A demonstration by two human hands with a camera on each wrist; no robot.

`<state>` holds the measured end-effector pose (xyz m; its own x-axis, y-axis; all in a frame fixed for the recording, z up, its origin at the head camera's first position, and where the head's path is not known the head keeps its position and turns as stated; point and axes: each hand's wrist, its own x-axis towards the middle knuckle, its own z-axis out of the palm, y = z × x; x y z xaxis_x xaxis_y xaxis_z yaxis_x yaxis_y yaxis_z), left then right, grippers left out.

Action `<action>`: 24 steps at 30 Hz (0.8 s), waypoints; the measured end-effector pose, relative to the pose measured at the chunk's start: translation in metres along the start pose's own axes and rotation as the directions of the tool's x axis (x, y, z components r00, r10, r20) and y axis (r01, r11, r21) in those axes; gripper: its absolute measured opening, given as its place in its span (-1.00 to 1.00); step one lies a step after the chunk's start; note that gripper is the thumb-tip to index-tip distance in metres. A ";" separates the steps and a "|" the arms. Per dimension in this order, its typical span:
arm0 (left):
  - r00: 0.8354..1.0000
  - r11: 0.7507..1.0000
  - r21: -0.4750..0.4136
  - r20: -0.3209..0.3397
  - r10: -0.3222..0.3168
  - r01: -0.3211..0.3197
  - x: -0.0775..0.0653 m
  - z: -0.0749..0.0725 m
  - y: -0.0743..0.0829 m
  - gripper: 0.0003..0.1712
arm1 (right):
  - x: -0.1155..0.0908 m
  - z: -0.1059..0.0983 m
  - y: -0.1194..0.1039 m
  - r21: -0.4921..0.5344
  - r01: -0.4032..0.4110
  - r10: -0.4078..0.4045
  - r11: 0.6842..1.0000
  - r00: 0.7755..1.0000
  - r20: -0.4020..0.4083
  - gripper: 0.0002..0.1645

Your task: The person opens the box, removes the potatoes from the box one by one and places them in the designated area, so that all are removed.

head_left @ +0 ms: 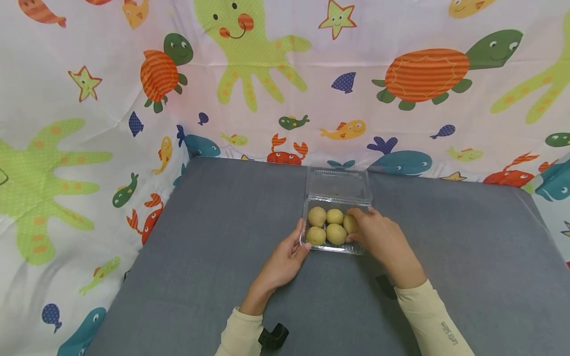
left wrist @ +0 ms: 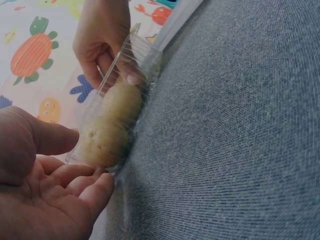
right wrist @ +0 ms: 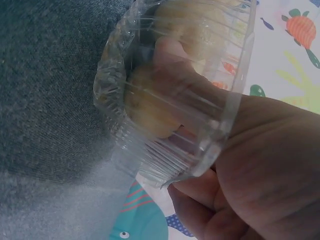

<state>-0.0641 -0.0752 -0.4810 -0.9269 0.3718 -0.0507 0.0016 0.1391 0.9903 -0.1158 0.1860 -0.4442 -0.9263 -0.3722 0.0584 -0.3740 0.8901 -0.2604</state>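
Observation:
A clear plastic clamshell box (head_left: 338, 250) lies on the grey cloth with its lid (head_left: 338, 184) folded back. Inside sit several round, yellowish potatoes (head_left: 336, 234), in two rows. My left hand (head_left: 283, 262) holds the box at its near left corner, thumb at the rim and fingers against the outer side. On the right side of the box, my right hand (head_left: 385, 240) reaches over the rim and grips a potato (right wrist: 150, 102) between thumb and fingers. That potato is partly hidden by the hand in the head view.
Grey cloth (head_left: 200, 237) covers the table on all sides of the box. Behind and to the left hangs a white curtain (head_left: 276, 44) printed with sea animals. A black strap mount (head_left: 273, 337) sits on the left wrist.

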 end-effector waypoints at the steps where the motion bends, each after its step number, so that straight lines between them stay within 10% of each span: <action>1: 1.000 1.000 -0.002 0.003 0.001 -0.001 0.000 0.000 0.000 -0.18 | 0.000 0.000 0.000 0.000 0.002 -0.002 1.000 1.000 -0.002 -0.25; 24: 1.000 1.000 -0.009 -0.014 -0.015 0.015 0.001 0.001 0.001 -0.18 | 0.002 -0.003 0.004 0.043 0.003 -0.005 0.999 0.999 0.051 -0.18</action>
<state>-0.0643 -0.0741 -0.4807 -0.9321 0.3565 -0.0638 -0.0157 0.1364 0.9905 -0.1190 0.1891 -0.4424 -0.9210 -0.3895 0.0103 -0.3742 0.8768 -0.3019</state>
